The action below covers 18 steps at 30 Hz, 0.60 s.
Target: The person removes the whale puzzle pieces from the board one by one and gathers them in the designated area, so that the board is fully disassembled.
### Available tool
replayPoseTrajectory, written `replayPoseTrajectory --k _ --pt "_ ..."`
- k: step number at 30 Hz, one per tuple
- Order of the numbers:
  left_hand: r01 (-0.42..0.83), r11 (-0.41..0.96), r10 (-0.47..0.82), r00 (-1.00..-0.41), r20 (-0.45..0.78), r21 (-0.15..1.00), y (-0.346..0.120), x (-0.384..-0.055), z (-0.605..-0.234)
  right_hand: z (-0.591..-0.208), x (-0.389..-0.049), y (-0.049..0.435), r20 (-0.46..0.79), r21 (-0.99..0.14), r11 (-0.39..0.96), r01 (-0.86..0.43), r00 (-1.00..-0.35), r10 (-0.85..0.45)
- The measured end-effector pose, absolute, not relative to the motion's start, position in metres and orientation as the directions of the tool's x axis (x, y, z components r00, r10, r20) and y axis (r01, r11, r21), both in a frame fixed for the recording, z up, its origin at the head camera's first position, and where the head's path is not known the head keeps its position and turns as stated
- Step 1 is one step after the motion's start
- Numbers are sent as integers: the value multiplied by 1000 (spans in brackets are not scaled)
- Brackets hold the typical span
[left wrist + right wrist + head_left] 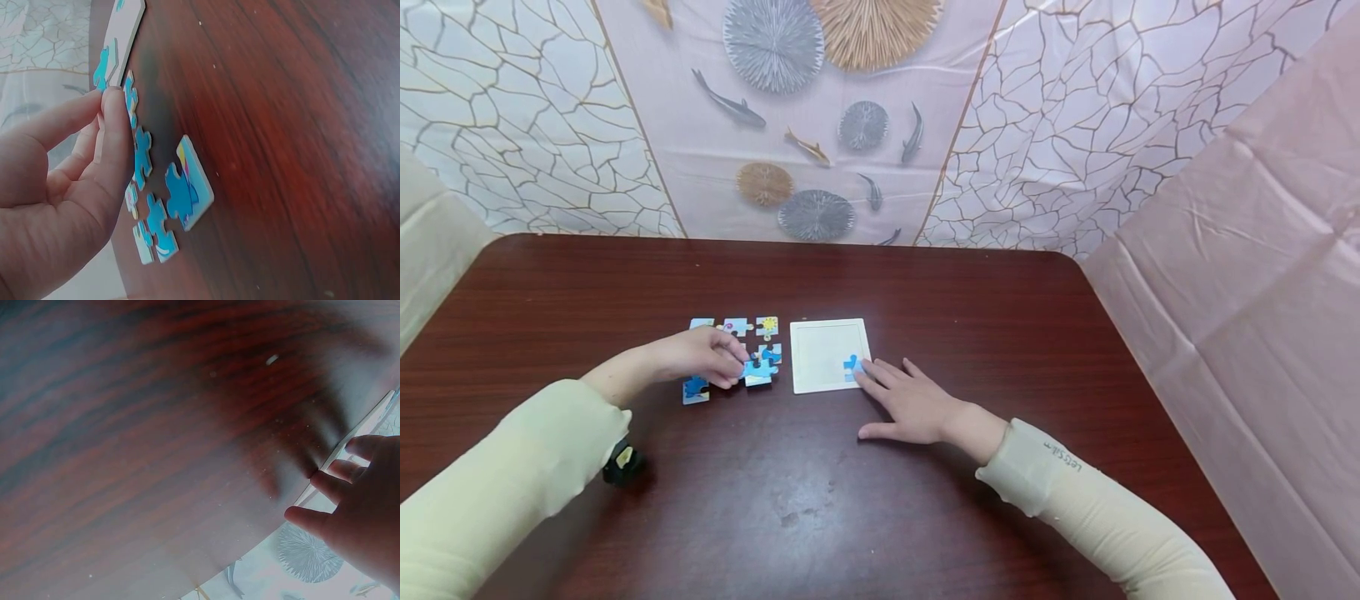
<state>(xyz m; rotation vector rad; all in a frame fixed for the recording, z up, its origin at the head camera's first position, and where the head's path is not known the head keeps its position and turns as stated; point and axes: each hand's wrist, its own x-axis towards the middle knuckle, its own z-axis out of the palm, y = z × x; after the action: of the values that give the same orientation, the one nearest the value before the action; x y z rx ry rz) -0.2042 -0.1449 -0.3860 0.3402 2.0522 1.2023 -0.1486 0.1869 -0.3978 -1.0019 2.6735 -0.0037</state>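
Observation:
My left hand (pixel 703 357) pinches a light blue jigsaw piece (pixel 762 369) between thumb and fingertips, lifted above the table in the left wrist view. Several loose jigsaw pieces (pixel 735 327) lie around and beneath this hand, some partly hidden by it. To the right of them lies a square white puzzle tray (pixel 820 354). One blue piece (pixel 851 365) sits in the tray's lower right corner. My right hand (pixel 913 404) has its fingers spread, with the fingertips at the tray's right edge beside that piece.
The dark red-brown wooden table (pixel 820 492) reaches out on all sides of the puzzle. A small black device (pixel 622 463) is beside the left sleeve. Patterned cloth (pixel 820 125) hangs behind the table's far edge, and plain cloth hangs at the right.

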Motion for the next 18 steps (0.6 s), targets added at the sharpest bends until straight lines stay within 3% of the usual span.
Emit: replayPoseTrajectory --k 18 --pt "-186 594 492 -685 -537 783 -161 -199 -384 -398 -150 187 -274 -85 759 -645 -717 -640"
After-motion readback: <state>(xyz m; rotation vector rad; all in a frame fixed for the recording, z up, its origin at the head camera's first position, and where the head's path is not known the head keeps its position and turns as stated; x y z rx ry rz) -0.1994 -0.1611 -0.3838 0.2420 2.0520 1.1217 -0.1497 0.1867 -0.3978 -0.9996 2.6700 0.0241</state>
